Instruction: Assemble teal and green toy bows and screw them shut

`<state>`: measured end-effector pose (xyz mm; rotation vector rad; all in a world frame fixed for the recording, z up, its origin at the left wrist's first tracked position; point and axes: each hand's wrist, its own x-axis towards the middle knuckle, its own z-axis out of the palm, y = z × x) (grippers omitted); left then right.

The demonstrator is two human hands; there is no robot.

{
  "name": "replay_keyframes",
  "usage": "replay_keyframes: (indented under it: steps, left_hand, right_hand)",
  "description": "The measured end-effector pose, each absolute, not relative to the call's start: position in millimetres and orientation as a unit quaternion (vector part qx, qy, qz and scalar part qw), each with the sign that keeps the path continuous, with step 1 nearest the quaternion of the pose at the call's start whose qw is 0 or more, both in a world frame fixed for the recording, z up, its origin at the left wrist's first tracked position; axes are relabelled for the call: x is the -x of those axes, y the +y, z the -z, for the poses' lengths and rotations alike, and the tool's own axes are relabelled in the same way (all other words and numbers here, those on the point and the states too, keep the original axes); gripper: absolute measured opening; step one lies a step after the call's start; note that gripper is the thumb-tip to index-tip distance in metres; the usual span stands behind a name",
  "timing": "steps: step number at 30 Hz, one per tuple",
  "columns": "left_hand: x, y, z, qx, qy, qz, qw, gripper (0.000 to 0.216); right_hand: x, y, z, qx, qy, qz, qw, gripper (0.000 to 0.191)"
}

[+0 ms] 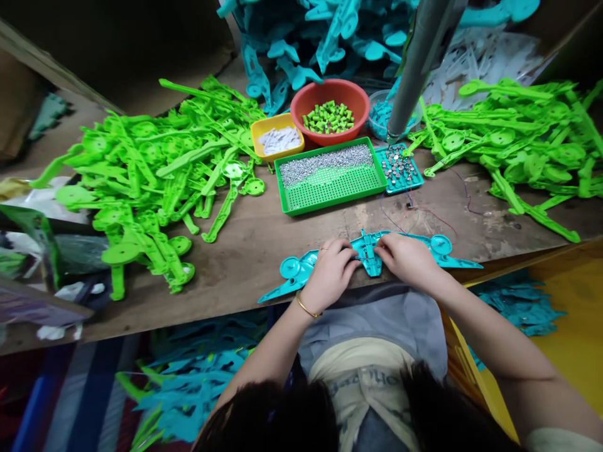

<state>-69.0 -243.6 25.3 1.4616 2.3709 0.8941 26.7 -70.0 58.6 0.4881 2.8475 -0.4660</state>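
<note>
A teal plastic toy part (367, 254), long with round ends, lies flat at the near edge of the wooden table (264, 245). My left hand (330, 273) grips its middle from the left, fingers curled down on it, a ring and a gold bangle showing. My right hand (407, 257) presses on the middle from the right, fingers bent onto the part. Both hands meet over the part's centre, and what lies under the fingertips is hidden.
A green tray (330, 179) of small metal screws sits behind the part, beside a small teal tray (400, 169) of round metal pieces. A red bowl (330, 100) of green bits, a yellow tub (277, 135), piles of green parts (155, 176) left and green parts (518, 132) right, a grey pole (414, 69).
</note>
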Motion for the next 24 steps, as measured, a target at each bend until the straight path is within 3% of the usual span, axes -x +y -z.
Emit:
replay_keyframes:
  steps: [7, 13, 20, 24]
  left_hand:
    - [75, -238, -32, -0.504, 0.801, -0.299, 0.127, 0.014]
    - [84, -256, -30, -0.464, 0.834, -0.290, 0.068, 0.016]
    - [86, -265, -27, -0.414, 0.840, -0.339, 0.086, 0.013]
    - [88, -265, -30, -0.389, 0.835, -0.377, 0.097, 0.013]
  right_hand:
    - [-28, -70, -56, -0.150, 0.970, 0.152, 0.116, 0.025]
    - [-41, -64, -52, -0.078, 0.971, 0.214, 0.071, 0.029]
    - [-47, -75, -52, 0.012, 0.998, 0.041, 0.053, 0.026]
    - [-43, -75, -53, 0.035, 0.998, -0.041, -0.041, 0.016]
